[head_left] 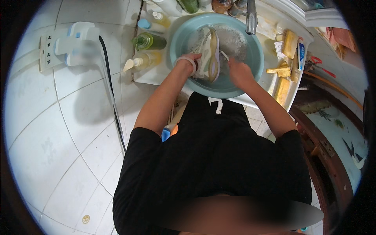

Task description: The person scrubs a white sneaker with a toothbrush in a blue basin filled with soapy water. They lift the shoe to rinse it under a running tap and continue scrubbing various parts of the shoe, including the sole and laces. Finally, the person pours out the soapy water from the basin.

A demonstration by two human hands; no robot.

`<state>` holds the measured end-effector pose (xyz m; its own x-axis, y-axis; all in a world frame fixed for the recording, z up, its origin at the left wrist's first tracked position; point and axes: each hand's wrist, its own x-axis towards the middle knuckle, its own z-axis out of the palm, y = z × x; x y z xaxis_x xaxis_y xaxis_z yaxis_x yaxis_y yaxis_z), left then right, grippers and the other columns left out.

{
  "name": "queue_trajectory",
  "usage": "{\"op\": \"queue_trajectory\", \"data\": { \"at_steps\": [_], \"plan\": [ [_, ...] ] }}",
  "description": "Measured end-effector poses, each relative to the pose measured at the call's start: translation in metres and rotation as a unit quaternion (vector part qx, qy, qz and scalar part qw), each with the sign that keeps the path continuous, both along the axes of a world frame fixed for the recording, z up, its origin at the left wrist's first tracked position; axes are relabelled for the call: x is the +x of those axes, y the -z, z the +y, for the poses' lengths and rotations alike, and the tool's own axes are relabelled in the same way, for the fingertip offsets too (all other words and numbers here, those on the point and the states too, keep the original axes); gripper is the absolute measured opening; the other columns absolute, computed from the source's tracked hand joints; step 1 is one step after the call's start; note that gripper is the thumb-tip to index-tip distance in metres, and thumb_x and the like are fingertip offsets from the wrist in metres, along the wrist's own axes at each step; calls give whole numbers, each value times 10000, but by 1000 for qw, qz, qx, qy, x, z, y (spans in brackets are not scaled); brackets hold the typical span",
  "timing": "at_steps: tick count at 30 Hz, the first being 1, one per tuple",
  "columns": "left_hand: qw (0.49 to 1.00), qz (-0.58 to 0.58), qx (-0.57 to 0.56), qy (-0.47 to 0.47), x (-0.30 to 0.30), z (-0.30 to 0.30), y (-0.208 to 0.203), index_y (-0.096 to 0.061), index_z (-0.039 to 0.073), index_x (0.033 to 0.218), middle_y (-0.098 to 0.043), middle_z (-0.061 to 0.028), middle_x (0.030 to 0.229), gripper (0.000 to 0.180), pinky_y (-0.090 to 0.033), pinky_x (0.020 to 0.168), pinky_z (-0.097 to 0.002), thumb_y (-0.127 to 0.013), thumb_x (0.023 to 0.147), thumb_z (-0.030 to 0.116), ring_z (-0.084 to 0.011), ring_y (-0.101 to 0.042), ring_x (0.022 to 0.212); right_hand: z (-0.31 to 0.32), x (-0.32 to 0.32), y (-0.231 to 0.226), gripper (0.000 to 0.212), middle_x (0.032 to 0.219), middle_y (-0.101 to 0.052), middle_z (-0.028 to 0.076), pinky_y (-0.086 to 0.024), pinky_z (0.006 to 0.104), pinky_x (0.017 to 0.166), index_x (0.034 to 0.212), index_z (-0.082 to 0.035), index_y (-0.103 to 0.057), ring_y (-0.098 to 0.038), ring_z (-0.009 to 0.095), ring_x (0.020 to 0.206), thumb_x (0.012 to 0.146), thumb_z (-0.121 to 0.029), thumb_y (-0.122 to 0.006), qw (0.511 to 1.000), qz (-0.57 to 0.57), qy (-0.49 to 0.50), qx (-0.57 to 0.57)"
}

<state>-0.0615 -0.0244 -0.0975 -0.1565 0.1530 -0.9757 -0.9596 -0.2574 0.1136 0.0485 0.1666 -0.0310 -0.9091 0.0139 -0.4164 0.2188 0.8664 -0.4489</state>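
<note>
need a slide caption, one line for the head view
Left hand grips a sneaker in a pale-blue basin of sudsy water; right hand holds a small brush.

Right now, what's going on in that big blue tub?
A person's left hand holds a pale shoe in the blue basin, which has foamy water in it. The right hand grips a small tool, maybe a brush, beside the sole. A tap hangs over the basin's far side.
</note>
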Motion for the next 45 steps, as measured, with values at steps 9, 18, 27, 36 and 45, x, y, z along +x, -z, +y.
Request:
{"op": "queue_trajectory", "data": {
  "at_steps": [9,18,27,36,45],
  "plan": [
    [998,64,8,15,20,9,8,-471,-69,1196,-579,-182,1117,414,-480,851,-392,-621,846,94,-305,-571,992,0,-37,15,226,726,-646,144,-525,396,559,1003,-31,-563,-664,302,686,823,-151,-497,981,70,-113,139],
    [985,149,-52,64,32,14,0,-547,-69,1010,-598,-140,836,295,-439,560,-381,-668,817,120,-259,-560,674,-6,-29,16,233,766,-642,144,-523,406,579,999,-78,-614,-662,278,717,813,-150,-494,977,76,-159,117],
    [924,281,-113,233,35,33,-2,-540,-36,1083,-615,-162,907,389,-468,597,-359,-683,793,179,-258,-599,745,31,-131,99,263,982,-657,159,-511,433,734,983,-78,-658,-641,317,912,862,-173,-444,983,-35,-87,159],
    [964,158,-118,178,23,6,19,-523,-68,1156,-609,-194,1058,500,-454,792,-372,-676,796,243,-305,-588,903,12,-55,47,379,1035,-599,215,-498,457,741,1227,-137,-489,-610,370,887,861,-110,-397,999,1,-31,40],
    [992,125,-3,20,31,29,4,-558,-48,998,-597,-135,830,276,-460,555,-395,-636,846,169,-266,-570,660,19,-37,16,250,758,-642,178,-513,483,615,1082,-69,-531,-655,324,713,878,-159,-418,990,16,-104,97]
  ]
}}
